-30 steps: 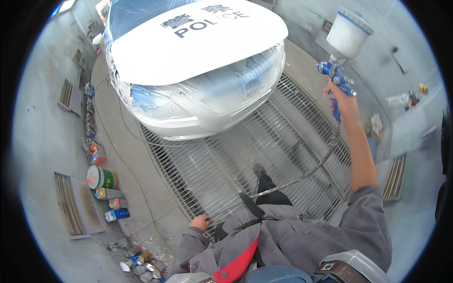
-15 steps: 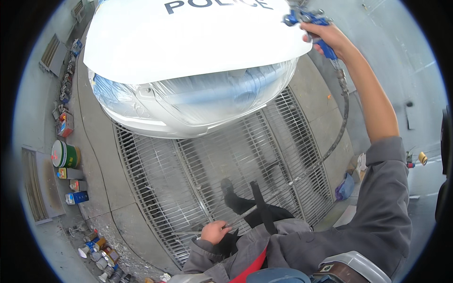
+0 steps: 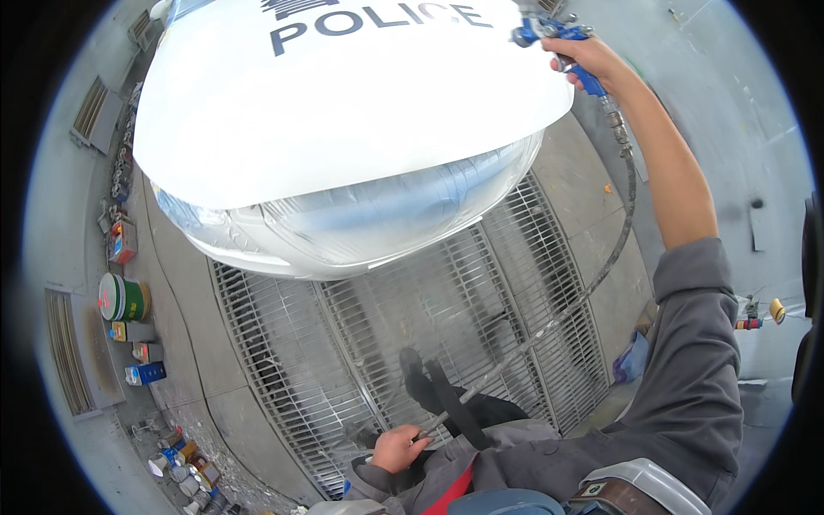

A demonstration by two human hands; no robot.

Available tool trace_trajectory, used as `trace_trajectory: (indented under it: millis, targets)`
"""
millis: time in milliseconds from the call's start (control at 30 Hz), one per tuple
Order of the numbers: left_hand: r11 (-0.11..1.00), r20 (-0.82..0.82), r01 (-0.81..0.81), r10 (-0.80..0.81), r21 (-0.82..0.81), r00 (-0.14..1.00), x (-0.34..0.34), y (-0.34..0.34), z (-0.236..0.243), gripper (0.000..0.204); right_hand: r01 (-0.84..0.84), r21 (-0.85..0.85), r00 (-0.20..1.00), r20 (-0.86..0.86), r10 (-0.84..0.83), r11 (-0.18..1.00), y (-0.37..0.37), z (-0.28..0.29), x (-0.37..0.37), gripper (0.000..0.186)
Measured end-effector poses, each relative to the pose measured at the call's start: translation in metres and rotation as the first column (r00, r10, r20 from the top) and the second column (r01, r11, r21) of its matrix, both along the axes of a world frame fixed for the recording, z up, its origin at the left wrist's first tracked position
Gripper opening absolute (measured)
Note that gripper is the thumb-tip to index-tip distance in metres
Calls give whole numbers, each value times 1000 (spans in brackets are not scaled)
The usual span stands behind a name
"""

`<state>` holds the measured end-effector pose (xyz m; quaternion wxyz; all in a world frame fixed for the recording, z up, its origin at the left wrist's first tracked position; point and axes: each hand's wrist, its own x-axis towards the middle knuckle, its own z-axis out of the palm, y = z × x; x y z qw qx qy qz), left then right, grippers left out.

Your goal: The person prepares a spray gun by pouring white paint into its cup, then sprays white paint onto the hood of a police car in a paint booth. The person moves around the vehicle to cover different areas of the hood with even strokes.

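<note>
Gripped in the right hand (image 3: 602, 62) is a blue spray gun (image 3: 554, 29), near the right edge of the white hood (image 3: 360, 112), best kept square to it; hose (image 3: 633, 190), best kept clear, is held in the left hand (image 3: 397, 449).

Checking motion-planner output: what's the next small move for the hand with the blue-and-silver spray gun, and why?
Probably sweep the right hand leftward, taking the blue-and-silver spray gun across the broad white car hood. In this view the gun is by the hood's right edge, nozzle facing left, and the left hand holds the grey speckled flexible hose away from the hood.
</note>
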<state>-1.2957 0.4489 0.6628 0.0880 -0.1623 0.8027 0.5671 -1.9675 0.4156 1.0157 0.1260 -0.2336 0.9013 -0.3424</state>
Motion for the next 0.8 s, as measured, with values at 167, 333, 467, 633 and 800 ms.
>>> trace_trajectory:
  millis: [167, 333, 467, 633, 800]
  targets:
    - [999, 43, -7, 5, 40, 999, -49, 0, 17, 28, 239, 14, 942, -245, -229, 971, 43, 4, -68, 41]
    - [996, 65, 68, -71, 60, 995, -69, -3, 17, 26, 115, 78, 969, -230, -95, 990, 29, -5, -59, 40]
    - [991, -2, 124, -124, 58, 992, -68, -10, 18, 26, -157, 40, 978, -131, 161, 987, -18, 8, 21, 37]
    - [981, -19, 191, -190, 29, 982, -60, -12, 17, 26, -517, -197, 803, 224, 552, 833, -69, 18, 77, 39]
    - [989, -57, 138, -135, 53, 989, -69, -8, 21, 23, -380, -104, 883, 256, 393, 919, -48, 8, 41, 36]
